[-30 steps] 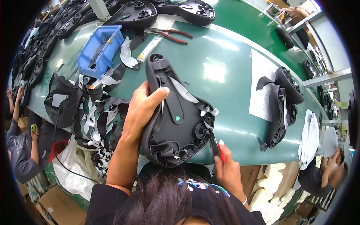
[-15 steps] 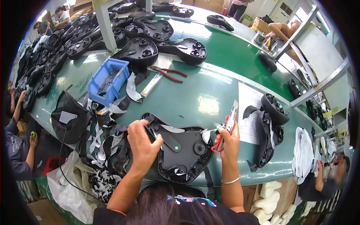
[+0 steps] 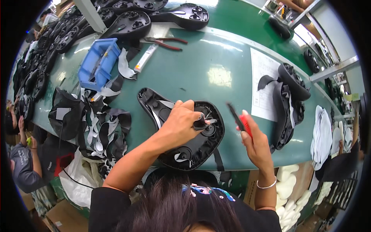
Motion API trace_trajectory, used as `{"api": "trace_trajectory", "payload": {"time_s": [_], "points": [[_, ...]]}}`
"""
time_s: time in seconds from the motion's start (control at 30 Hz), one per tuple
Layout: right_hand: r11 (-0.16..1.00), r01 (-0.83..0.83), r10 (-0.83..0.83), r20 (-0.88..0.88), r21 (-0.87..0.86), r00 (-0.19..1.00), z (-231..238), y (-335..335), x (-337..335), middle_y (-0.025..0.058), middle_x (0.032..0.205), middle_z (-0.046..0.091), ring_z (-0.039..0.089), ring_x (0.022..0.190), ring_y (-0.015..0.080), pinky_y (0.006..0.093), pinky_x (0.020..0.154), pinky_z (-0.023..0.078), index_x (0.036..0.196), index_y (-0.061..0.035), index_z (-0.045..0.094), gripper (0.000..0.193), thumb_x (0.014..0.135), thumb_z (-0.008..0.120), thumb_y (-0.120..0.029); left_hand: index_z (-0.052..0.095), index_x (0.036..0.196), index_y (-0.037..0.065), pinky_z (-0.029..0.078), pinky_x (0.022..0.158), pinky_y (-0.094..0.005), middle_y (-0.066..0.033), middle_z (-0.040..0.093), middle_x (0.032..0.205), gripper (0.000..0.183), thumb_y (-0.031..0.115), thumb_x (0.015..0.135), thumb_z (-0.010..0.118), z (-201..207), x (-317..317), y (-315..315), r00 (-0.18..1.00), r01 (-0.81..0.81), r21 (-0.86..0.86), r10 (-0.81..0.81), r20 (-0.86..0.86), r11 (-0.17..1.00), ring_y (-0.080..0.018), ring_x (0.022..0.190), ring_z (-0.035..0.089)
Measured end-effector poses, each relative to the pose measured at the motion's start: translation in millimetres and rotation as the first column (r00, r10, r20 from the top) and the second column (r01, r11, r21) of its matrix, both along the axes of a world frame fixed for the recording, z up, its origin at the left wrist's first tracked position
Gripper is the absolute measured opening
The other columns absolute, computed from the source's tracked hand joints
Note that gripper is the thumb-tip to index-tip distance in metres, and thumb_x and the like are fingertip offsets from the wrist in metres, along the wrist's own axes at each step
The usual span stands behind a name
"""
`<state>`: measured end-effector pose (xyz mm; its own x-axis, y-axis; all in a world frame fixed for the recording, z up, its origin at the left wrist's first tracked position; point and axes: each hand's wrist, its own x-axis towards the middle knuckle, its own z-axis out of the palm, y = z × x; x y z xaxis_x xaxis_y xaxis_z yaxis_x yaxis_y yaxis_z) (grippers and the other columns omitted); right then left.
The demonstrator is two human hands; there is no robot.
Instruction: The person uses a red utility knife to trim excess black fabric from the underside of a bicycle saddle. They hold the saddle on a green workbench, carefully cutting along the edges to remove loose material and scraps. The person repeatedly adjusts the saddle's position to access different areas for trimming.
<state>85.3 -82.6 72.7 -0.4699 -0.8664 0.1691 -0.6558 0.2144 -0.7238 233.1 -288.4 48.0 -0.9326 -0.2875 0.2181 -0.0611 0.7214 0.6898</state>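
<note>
A black bicycle saddle (image 3: 198, 149) lies underside up on the green table in front of me, its narrow nose pointing away to the left. My left hand (image 3: 178, 123) reaches across it with the fingers closed on a dark scrap of cover material (image 3: 200, 123) near the far right round mount. To the right of the saddle, my right hand (image 3: 256, 145) grips a red-handled utility knife (image 3: 244, 123), raised clear of the saddle and blurred by motion. Pale fabric edges show along the saddle's nose and inside its rear rim.
Trimmed strips (image 3: 116, 127) heap at the left beside a blue bin (image 3: 99, 63). Red-handled pliers (image 3: 168, 43) lie beyond. More saddles (image 3: 284, 112) rest on the right by a paper sheet (image 3: 264, 83); others pile up far left. Co-workers stand at both sides.
My left hand has moved right across the saddle and closed on a dark scrap. My right hand, with the knife, has shifted right, away from the saddle. The whole view has tilted downward.
</note>
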Motion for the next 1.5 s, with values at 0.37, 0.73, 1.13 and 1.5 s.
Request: {"api": "trace_trajectory", "payload": {"time_s": [0.37, 0.73, 1.13, 1.5], "points": [[0.928, -0.048, 0.216, -0.427, 0.371, 0.878, 5.5, 10.9, 21.9, 0.0082, 0.066, 0.050, 0.053, 0.049, 0.0266, 0.0395, 0.045, 0.043, 0.141, -0.0196, 0.042, 0.061, 0.084, 0.059, -0.007, 0.063, 0.078, 0.008, 0.029, 0.044, -0.0152, 0.0010, 0.057, 0.065, 0.019, 0.023, 0.089, 0.062, 22.8, 3.5, -5.7, 0.952, -0.301, 0.780, 0.222, 0.211, 0.549, -0.0019, 0.051, 0.040], [0.894, 0.153, -0.013, -0.319, 0.421, 0.948, 12.0, -6.1, 47.5, 0.0151, 0.099, 0.067, 0.063, 0.072, 0.0361, 0.0421, 0.059, 0.048, 0.135, -0.0160, 0.048, 0.050, 0.086, 0.058, -0.009, 0.062, 0.083, 0.001, 0.043, 0.059, -0.0297, -0.0059, 0.060, 0.075, 0.023, 0.024, 0.084, 0.061, 22.7, -13.0, -11.3, 0.979, -0.178, -0.169, 0.156, -0.134, 0.969, -0.0198, 0.074, 0.053], [0.927, 0.133, 0.078, -0.525, 0.352, 0.847, -2.3, -25.2, 40.0, 0.0120, 0.069, 0.060, 0.056, 0.050, 0.0319, 0.0430, 0.047, 0.041, 0.139, -0.0172, 0.044, 0.054, 0.087, 0.057, -0.011, 0.056, 0.066, 0.001, 0.034, 0.064, -0.0273, -0.0008, 0.048, 0.066, 0.020, 0.016, 0.077, 0.061, 11.0, -31.4, -24.2, 0.986, -0.108, 0.495, 0.156, -0.057, 0.862, -0.0099, 0.065, 0.043], [0.876, 0.188, 0.034, -0.445, 0.445, 0.895, 16.8, -13.6, 85.2, 0.0151, 0.061, 0.059, 0.056, 0.047, 0.0342, 0.0463, 0.044, 0.039, 0.139, -0.0101, 0.041, 0.051, 0.090, 0.054, -0.016, 0.062, 0.088, 0.010, 0.039, 0.081, -0.0277, -0.0047, 0.063, 0.083, 0.019, 0.029, 0.090, 0.063, 5.5, -21.3, -36.5, 0.754, 0.580, 0.814, 0.359, -0.549, 0.028, -0.0115, 0.086, 0.053]]}}
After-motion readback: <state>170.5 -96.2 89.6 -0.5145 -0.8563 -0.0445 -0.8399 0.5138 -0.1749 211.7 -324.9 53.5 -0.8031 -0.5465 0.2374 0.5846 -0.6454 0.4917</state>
